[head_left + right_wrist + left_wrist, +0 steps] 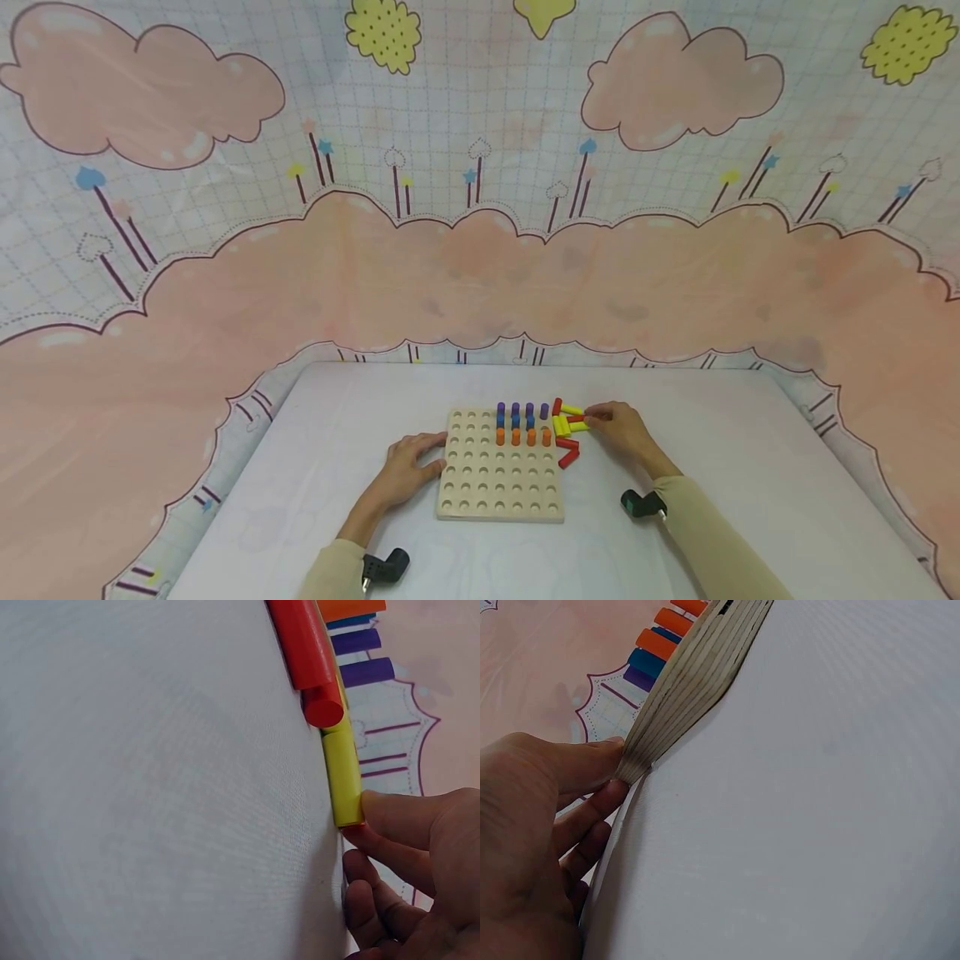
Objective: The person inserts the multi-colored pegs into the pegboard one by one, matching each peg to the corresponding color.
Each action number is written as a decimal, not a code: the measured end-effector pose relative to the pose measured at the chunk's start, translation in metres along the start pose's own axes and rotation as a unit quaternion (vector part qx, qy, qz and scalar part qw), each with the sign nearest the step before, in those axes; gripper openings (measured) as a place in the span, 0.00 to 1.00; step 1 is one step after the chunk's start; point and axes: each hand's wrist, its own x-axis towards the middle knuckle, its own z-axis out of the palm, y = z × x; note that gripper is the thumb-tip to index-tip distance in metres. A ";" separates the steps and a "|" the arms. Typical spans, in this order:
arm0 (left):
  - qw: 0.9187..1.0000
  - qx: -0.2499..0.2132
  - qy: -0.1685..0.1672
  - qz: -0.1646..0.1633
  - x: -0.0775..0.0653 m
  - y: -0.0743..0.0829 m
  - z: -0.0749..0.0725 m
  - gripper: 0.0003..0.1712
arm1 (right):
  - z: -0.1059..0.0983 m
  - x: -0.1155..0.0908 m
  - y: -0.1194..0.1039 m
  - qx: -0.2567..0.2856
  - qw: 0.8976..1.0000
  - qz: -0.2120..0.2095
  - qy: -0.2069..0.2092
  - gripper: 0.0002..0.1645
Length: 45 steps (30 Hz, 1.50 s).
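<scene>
pegboard (pixel 500 517) flat on the table (pixel 322 442); picking up a peg seems the step in hand.
left hand (pixel 407 467) touches its left edge, fingers apart; right of it, the right hand (pixel 624 429) seems to pinch a red peg (pixel 576 418), likely calling for a clean lift next. upright coloured pegs (pixel 516 437) fill its far-right holes.

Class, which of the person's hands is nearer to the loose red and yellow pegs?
Right. The right hand is at the loose red and yellow pegs, touching them, right of the pegboard. The left hand is farther off, touching the pegboard on its opposite, left edge.
</scene>
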 end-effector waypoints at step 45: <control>1.000 0.003 -0.004 -0.001 0.000 -0.002 -0.001 0.27 | -0.010 -0.025 -0.008 0.099 0.992 -0.012 0.071 0.20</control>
